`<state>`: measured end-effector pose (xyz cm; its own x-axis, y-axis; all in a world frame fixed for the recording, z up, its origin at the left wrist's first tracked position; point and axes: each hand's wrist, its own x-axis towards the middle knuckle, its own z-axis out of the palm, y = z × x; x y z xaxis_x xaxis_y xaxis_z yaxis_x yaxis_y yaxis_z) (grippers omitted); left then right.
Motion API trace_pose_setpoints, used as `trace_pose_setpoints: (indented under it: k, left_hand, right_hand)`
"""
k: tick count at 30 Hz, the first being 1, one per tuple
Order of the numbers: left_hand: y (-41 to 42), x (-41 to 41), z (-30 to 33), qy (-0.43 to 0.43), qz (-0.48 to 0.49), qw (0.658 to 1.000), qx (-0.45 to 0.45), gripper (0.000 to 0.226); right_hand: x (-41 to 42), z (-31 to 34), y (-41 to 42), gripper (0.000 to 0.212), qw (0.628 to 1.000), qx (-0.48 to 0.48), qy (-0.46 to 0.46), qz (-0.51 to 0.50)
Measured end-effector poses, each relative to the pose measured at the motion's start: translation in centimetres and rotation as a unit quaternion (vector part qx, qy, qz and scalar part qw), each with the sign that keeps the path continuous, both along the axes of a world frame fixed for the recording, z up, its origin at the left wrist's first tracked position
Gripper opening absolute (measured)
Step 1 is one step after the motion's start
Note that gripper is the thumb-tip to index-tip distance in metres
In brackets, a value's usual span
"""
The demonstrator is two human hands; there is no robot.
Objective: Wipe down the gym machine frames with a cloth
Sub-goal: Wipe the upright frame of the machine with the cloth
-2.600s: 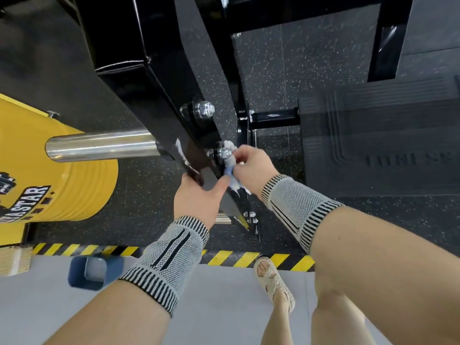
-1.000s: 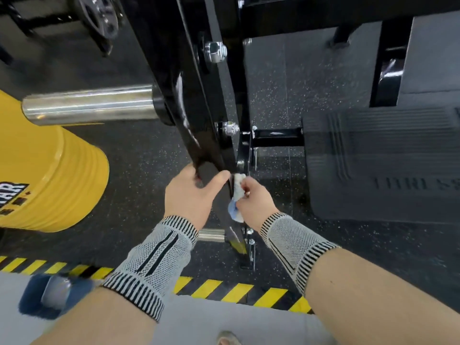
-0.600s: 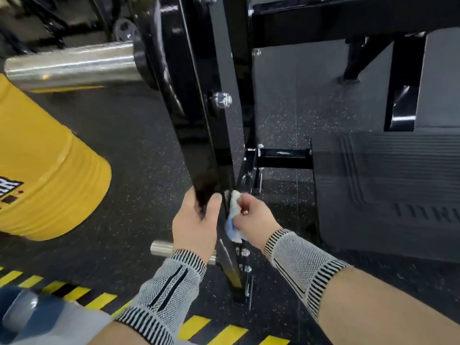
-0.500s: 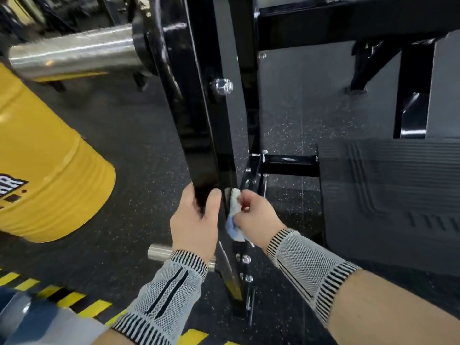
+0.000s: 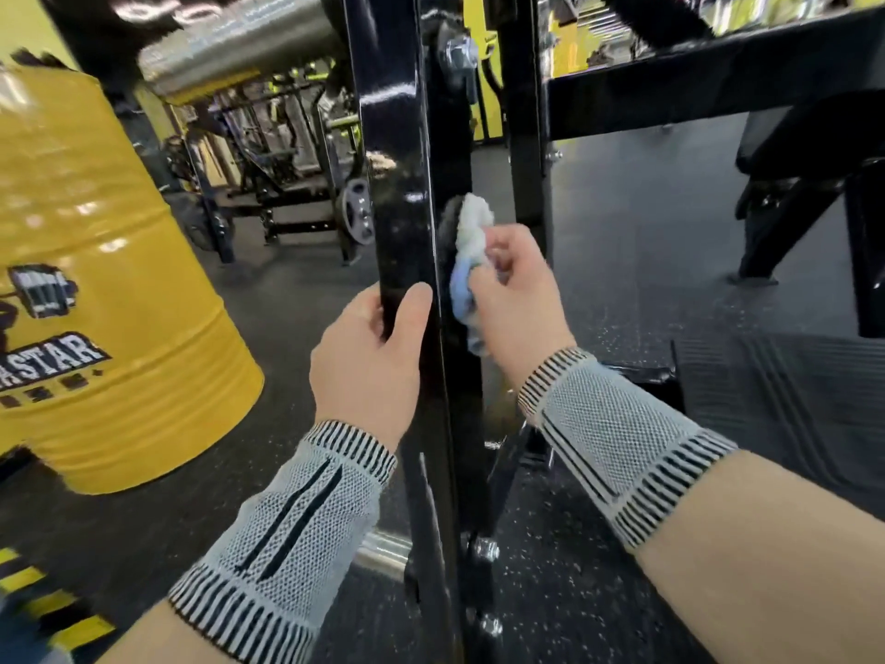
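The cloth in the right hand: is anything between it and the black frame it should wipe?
Nothing visible: the right hand presses the cloth straight onto the black frame. The left hand grips the frame's near edge, beside the cloth.

Light: bright, even, from overhead.
Glare: white streaks on the glossy black frame (image 5: 402,151) and yellow drum (image 5: 96,242).
Blur: motion smear along top and left edges.
Distortion: wide-angle bending at borders.

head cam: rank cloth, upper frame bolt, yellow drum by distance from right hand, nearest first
1. cloth: pinched in the right hand, pressed on the black frame upright.
2. upper frame bolt: above the hand, on the same upright.
3. yellow drum: far left, past the left hand.
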<state>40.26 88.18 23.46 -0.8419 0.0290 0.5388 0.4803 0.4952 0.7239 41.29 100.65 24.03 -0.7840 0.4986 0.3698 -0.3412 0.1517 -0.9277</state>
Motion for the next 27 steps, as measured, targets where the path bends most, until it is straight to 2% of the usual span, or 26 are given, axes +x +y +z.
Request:
trace_pose_setpoints:
  k: [4, 8, 9, 12, 15, 16, 19, 20, 23, 25, 27]
  left_hand:
    - [-0.1, 0.5, 0.0, -0.017, -0.017, 0.999, 0.028, 0.020]
    - [0.0, 0.5, -0.2, -0.021, -0.040, 0.996, 0.074, 0.012]
    - [0.0, 0.6, -0.3, -0.023, -0.056, 0.994, 0.092, 0.013]
    - [-0.3, 0.7, -0.7, -0.022, -0.104, 0.988, 0.113, 0.024]
    - [-0.8, 0.9, -0.9, -0.022, -0.146, 0.983, 0.107, 0.029]
    - [-0.9, 0.8, -1.1, -0.027, -0.158, 0.980, 0.117, 0.029]
    - [-0.9, 0.8, -1.2, -0.047, -0.178, 0.972, 0.146, 0.028]
    - [-0.9, 0.6, -1.2, -0.059, -0.178, 0.969, 0.163, 0.028]
    - [-1.0, -0.2, -0.7, -0.109, -0.166, 0.955, 0.220, 0.025]
    - [-1.1, -0.4, -0.1, -0.124, -0.159, 0.957, 0.207, 0.028]
    - [-1.2, -0.3, 0.2, -0.129, -0.168, 0.959, 0.190, 0.030]
  right_hand:
    - [1.4, -3.2, -0.8, 0.031, 0.995, -0.006, -0.093, 0.020]
    - [0.9, -0.4, -0.8, 0.043, 0.997, 0.051, 0.049, 0.008]
    - [0.2, 0.0, -0.6, 0.042, 0.996, 0.071, 0.054, -0.013]
    - [-0.5, -2.1, -0.3, 0.031, 0.994, 0.083, -0.040, -0.055]
    - [1.3, -5.2, -1.3, 0.024, 0.981, 0.108, -0.156, -0.034]
    - [1.7, -5.1, -1.7, 0.022, 0.982, 0.120, -0.144, -0.039]
    - [1.6, -1.2, -1.9, 0.023, 0.994, 0.098, -0.007, -0.041]
    - [1.1, 0.3, -1.6, 0.025, 0.993, 0.100, 0.006, -0.055]
    - [-0.1, 1.1, -0.2, 0.036, 0.987, 0.119, -0.061, -0.091]
    - [0.0, 0.2, 0.8, 0.043, 0.968, 0.166, -0.156, -0.104]
    - [0.6, -0.2, 1.7, 0.036, 0.958, 0.170, -0.176, -0.148]
